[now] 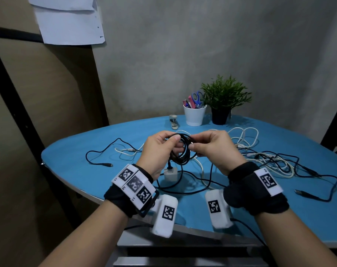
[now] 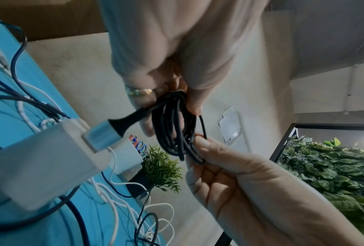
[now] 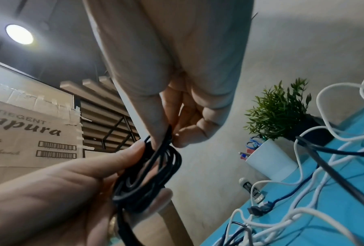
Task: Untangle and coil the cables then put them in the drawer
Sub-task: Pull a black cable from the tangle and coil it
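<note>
**Black cable coiled between both hands above the desk**

A black cable (image 1: 183, 151), wound into several loops, is held up in the air over the middle of the blue desk (image 1: 71, 151). The left hand (image 1: 158, 151) grips the left side of the coil, thumb over the top strands and fingers curled behind them. The right hand (image 1: 212, 149) pinches the cable at the coil's upper right between thumb and forefinger. In the left wrist view the coil (image 2: 174, 131) hangs from the curled left fingers, and a thick black plug with a metal end (image 2: 122, 126) sticks out of it into a white charger block (image 2: 44, 164). In the head view that charger (image 1: 171, 174) sits on the desk just below the hands, with the cable rising from it.

Around it the desk carries loose cables: a thin black one (image 1: 98, 157) with a free plug to the left, a tangle of white cables (image 1: 244, 139) behind and to the right of the hands, and more dark cables (image 1: 308, 170) running to the right edge. At the back stand a white cup (image 1: 194, 116) with scissors and pens, a small potted plant (image 1: 224, 97) beside it, and a stapler (image 1: 173, 122) left of the cup.
</note>
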The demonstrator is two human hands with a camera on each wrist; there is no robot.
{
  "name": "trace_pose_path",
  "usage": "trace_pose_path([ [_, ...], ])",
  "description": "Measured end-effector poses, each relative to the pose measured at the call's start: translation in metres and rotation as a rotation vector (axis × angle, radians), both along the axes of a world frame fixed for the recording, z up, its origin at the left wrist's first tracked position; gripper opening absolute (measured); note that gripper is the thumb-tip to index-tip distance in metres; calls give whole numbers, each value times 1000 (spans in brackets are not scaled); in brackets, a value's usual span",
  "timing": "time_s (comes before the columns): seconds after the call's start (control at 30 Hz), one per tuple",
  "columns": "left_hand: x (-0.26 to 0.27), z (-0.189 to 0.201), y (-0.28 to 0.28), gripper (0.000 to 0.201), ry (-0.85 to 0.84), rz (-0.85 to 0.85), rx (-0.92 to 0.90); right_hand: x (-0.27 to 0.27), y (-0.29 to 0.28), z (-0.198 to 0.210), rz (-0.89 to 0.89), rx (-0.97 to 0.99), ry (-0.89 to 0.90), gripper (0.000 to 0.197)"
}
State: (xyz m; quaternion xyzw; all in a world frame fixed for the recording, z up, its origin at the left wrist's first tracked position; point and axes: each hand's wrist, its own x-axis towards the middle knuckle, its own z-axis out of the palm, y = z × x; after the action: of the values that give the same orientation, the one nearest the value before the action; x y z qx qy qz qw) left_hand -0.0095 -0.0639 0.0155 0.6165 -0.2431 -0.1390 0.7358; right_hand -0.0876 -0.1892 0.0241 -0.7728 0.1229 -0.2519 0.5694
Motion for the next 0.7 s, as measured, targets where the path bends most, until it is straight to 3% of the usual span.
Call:
trace_pose_path([
  [0.23,2,0,1,11,-71,5,59,-1,-4,-1,25,-21,57,24],
  [0.4,1,-1,-1,14,-104,28,32,-1,1,-1,23,73,20,10],
  [0.6,-5,0,-4,9,-87,1,17,6,2,-7,-134,-207,50,14],
  [0.7,-3,1,-4,15,-172,51,90,7,1,-6,-158,-210,71,15],
])
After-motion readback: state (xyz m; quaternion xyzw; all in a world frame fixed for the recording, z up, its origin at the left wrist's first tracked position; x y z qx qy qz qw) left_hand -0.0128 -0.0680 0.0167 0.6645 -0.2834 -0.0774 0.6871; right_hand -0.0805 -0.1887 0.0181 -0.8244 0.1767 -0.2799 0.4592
